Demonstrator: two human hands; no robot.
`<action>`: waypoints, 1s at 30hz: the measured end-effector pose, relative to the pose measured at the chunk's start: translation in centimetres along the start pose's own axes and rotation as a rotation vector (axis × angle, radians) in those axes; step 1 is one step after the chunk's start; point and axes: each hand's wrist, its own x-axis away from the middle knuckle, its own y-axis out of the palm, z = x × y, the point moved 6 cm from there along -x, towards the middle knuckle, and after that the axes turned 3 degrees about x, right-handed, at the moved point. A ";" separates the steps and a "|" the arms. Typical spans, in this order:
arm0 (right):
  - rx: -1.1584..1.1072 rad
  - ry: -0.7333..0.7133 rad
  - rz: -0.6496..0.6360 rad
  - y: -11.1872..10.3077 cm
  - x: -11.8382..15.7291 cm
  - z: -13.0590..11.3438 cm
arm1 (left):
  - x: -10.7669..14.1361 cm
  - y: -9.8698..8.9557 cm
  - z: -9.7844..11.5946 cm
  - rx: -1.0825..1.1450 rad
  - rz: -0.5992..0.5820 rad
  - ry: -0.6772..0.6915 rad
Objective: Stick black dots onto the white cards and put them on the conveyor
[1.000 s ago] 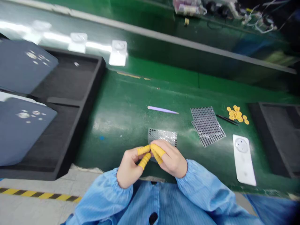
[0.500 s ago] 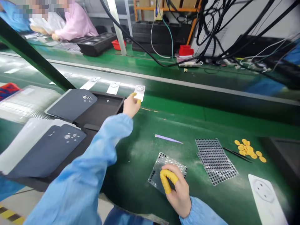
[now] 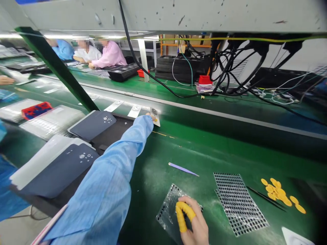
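My left hand (image 3: 152, 117) reaches far out over the belt, its fingers closed on a white card (image 3: 157, 121) that is tilted up from the surface. The sleeve hides part of that hand. My right hand (image 3: 192, 219), with yellow covers on thumb and forefinger, is curled over a clear sheet with black dots (image 3: 167, 211); whether something small sits between its fingertips cannot be made out. Purple tweezers (image 3: 183, 169) lie beyond it. Two dotted sheets (image 3: 238, 200) overlap to its right.
Yellow discs (image 3: 278, 192) lie at the right beside black tweezers (image 3: 268, 199). Dark panels (image 3: 94, 125) rest on a black tray at the left. More white cards (image 3: 134, 111) lie along the belt. A green post (image 3: 57, 68) slants down at the left. People sit across the line.
The camera view has tilted up. My left hand has closed on the white card, which is now tilted. My right hand stays curled over the clear sheet.
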 end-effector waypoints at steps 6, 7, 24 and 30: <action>0.152 0.002 0.071 -2.5 -3.3 -0.9 | 10.4 3.7 -1.8 0.285 -0.302 -0.229; 0.179 0.000 0.088 -3.0 -3.8 -1.0 | 13.7 4.3 -2.6 0.335 -0.351 -0.248; 0.224 -0.016 -0.185 -3.3 -3.0 -3.9 | 34.5 5.8 -5.0 0.824 -0.548 -0.167; 0.192 0.017 -0.224 -3.8 -2.9 -4.1 | 35.4 5.2 -5.1 0.633 -0.448 -0.001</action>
